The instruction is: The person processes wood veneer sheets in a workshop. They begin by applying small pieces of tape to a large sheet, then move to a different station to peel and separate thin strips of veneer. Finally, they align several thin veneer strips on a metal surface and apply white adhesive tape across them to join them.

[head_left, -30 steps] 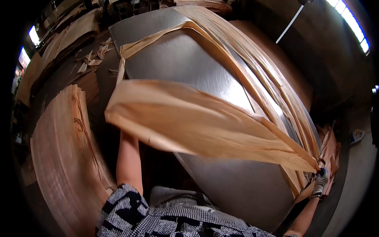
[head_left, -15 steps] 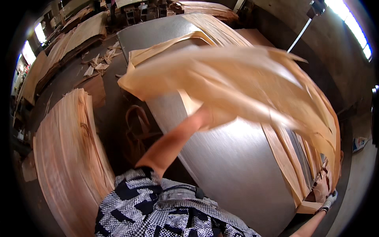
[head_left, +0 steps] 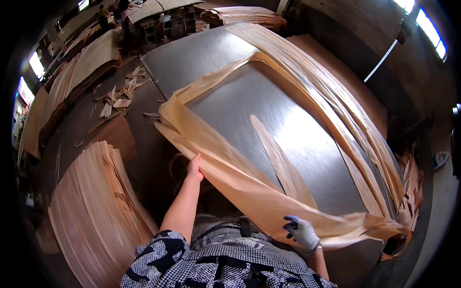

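Note:
A long, thin sheet of tan wood veneer (head_left: 240, 194) runs along the near side of a shiny metal-topped table (head_left: 331, 192), folded and rippled. My bare left hand (head_left: 194, 169) is closed on its near edge, left of the middle. My right hand (head_left: 303, 234), in a whitish glove with bluish fingertips, is over the sheet's near right part with its fingers apart. A narrow pointed veneer strip (head_left: 283, 163) lies on the metal beside the sheet. Veneer strips (head_left: 300, 91) also lie along the table's far and right sides.
A stack of veneer sheets (head_left: 93, 201) stands close on my left. Veneer scraps (head_left: 120, 98) litter the dark floor beyond it. More veneer piles (head_left: 91, 62) stand at the far left and a veneer pile (head_left: 242, 15) at the back. People (head_left: 122, 14) are in the far background.
The veneer sheet, spread in the air before, has come down along the table's near side. My left hand has drawn back toward me; my right hand has moved left from the table's right corner.

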A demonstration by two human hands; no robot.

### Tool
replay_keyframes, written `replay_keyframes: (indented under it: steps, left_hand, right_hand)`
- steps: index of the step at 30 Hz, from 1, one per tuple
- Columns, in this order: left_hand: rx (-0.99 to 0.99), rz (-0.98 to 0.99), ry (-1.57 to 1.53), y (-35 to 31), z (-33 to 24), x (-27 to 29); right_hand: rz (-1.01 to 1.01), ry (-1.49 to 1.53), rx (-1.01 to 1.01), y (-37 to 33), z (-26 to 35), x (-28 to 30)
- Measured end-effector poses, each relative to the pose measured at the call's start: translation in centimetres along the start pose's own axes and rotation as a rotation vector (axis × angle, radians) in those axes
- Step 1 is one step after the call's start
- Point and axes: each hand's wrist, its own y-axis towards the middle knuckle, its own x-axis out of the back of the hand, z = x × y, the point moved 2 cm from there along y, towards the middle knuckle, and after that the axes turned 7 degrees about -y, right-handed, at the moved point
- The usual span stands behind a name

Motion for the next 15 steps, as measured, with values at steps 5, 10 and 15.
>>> replay_keyframes:
  steps: [5, 10, 15]
  left_hand:
    - [-0.180, 0.122, 0.143, 2.1, -2.5, -8.0]
    - [-0.044, 0.294, 0.196, 6.2, -6.5, -10.9]
    - [0.300, 0.051, 0.021, 11.5, -12.3, -7.3]
  right_hand:
    - [-0.096, 0.388, -0.233, 7.7, -3.8, -4.1]
    - [-0.489, 0.133, -0.293, 15.1, -1.2, -1.1]
    - [-0.583, 0.186, -0.343, 20.4, 3.7, 3.4]
